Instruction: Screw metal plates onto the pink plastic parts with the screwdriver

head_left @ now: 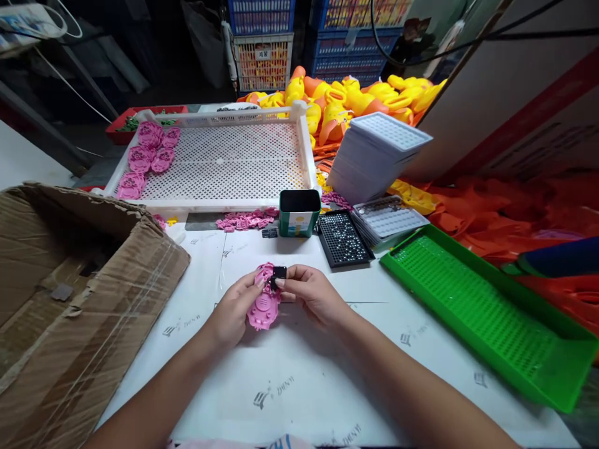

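And the pink part (264, 307) is up over the desk (346, 386), long axis pointing away from the body, left hand (232, 310) pinching its left side, right hand (314, 292) gripping a small black piece (279, 272) at its far end

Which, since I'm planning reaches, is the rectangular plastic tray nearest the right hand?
The small black tray, beyond the right hand; the long green tray, wide white mesh tray and stacked white trays lie farther.

The molded piece (263, 312) is pink, the block (279, 272) black, the long tray (486, 312) green, the paper (327, 386) white with grey logos (262, 399).
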### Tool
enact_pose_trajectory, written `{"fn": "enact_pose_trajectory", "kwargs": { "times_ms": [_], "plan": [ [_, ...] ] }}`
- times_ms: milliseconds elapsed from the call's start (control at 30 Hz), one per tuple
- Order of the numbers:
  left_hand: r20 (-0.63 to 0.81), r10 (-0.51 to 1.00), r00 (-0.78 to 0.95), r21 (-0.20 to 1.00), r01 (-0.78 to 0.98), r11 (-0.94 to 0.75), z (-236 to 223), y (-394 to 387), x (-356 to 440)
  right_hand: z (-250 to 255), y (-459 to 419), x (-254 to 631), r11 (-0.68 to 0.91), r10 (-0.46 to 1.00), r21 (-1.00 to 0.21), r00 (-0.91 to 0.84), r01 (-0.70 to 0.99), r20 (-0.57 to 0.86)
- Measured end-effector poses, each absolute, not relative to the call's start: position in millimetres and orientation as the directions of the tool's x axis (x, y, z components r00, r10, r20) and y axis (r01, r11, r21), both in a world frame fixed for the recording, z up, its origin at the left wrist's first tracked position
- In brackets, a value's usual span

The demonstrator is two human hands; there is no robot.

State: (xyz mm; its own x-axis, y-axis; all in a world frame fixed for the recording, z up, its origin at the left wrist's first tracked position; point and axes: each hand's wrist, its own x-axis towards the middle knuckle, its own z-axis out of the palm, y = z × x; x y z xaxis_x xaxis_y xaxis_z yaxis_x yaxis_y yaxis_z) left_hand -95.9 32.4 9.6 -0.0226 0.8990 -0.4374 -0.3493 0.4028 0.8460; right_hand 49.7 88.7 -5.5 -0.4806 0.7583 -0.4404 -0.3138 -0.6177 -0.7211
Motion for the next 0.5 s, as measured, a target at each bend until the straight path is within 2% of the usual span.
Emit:
{"fn": "enact_pose_trajectory", "kwargs": {
  "times_ms": [100, 233, 500],
  "plan": [
    [-0.515, 0.854, 0.073, 0.762, -0.417, 0.495, 10, 35, -95, -8, 90, 56, -0.614, 0.759, -0.728, -0.482, -0.304, -0.438],
    [-0.576, 0.811, 0.099, 0.674, -0.504, 0.54, 11, 36, -97, -9, 98, 67, -0.574, 0.804, -0.739, -0.411, -0.352, -0.429],
    [-0.54, 0.836, 0.095, 0.686, -0.526, 0.503, 11, 38, -102, -10, 102, 70, -0.525, 0.838, -0.768, -0.38, -0.366, -0.391]
  ]
}}
